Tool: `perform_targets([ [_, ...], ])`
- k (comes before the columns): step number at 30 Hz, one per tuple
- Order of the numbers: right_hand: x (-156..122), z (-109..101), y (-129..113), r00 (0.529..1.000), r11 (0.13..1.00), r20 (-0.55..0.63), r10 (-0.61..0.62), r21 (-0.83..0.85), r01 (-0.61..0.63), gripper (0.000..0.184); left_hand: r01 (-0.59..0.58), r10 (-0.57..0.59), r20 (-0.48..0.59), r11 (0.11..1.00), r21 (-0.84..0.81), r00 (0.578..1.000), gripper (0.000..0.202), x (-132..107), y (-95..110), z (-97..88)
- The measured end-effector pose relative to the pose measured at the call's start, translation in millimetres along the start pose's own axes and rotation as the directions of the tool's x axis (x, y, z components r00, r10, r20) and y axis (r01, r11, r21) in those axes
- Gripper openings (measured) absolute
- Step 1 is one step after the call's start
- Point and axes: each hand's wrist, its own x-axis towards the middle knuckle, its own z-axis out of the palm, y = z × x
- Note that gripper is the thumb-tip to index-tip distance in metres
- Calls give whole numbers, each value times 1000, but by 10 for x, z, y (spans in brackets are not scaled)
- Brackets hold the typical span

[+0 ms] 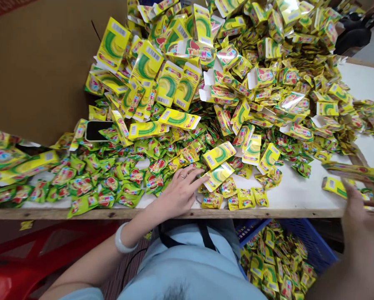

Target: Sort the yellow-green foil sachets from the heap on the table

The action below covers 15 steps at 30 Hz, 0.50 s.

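My left hand (pixel 182 192) lies over the table's front edge with its fingers stretched out. Its fingertips touch the lower of two small yellow-green candy boxes (pixel 218 176) with barcodes. Just in front of that hand lie several yellow candy packets (pixel 212 201), some joined in strips. At the far right, my right hand (pixel 363 221) is blurred, its thumb and a finger apart. A yellow candy box (pixel 334 186) lies beside its thumb, and a smeared long yellow piece (pixel 355 169) is beyond it. Between the thumb and finger I make out no held thing.
A large heap of yellow candy boxes (pixel 174 85) and packets covers the back. Green candy packets (pixel 108 183) spread along the left. A phone (pixel 96 131) lies among them by a big cardboard box (pixel 36 71). Below are a blue basket (pixel 312 239) of boxes and a red chair (pixel 27 266).
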Motion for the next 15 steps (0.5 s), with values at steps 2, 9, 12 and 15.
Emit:
perform_targets([
  [2, -130, 157, -256, 995, 996, 61, -81, 40, 78, 54, 14, -14, 0, 990, 137, 1000, 60, -25, -87, 23],
  [9, -994, 629, -1528, 584, 863, 643, -496, 289, 414, 22, 107, -93, -77, 974, 200, 993, 57, -112, -128, 20],
  [12, -1058, 625, -1485, 553, 853, 655, -514, 461, 247, 13, 106, -90, -92, 976, 191, 992, 59, -80, -177, 10],
  [15, -998, 574, -1336, 603, 798, 652, -459, 602, -44, 10, 121, -93, -138, 969, 213, 986, 46, 14, -242, 20],
])
